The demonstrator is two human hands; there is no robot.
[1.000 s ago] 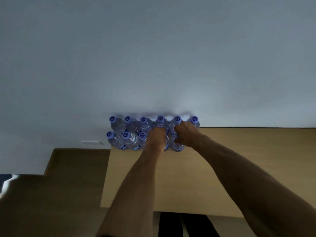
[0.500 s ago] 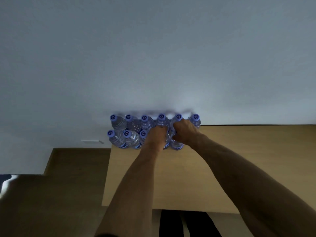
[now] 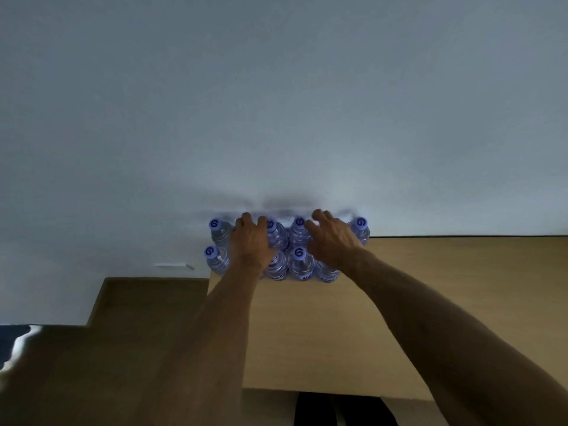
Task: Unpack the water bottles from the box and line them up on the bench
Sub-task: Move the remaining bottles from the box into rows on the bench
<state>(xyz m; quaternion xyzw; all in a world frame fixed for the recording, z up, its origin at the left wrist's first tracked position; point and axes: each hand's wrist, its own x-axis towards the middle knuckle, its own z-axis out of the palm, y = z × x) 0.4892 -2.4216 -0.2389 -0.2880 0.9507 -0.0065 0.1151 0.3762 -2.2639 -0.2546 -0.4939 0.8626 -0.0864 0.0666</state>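
Clear plastic water bottles with blue caps [image 3: 300, 263] in two rows at light wooden tabletop [image 3: 307, 327] far edge against wall, left hand [image 3: 252, 241] and right hand [image 3: 333, 241] spread loosely over them, gripping nothing

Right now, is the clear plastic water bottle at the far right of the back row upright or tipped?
Upright: the clear plastic water bottle has its blue cap on top.

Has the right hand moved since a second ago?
Yes. The right hand has lifted off the front-row bottle and reached toward the wall, fingers spread over the back row of water bottles.
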